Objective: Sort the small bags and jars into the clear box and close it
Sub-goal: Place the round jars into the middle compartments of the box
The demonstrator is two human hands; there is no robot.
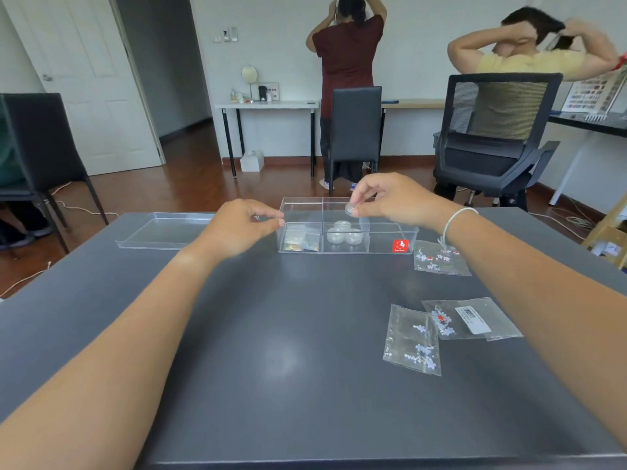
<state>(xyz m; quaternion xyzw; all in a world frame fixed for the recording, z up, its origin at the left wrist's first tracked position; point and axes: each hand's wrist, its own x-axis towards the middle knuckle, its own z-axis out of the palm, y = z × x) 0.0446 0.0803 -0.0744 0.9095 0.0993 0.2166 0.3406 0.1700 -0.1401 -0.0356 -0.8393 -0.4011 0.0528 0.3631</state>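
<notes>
Head view: clear box [346, 247] open on dark table [271, 351], landmark; lid [163, 230] lying left of it; three small bags [412, 339] on the table right and nearer; bags and three jars [343, 234] in its front compartments; left hand [237, 228] at its left wall, fingers curled, thumb touching forefinger; right hand [390, 198] above it, fingertips pinching a jar [350, 209].
</notes>
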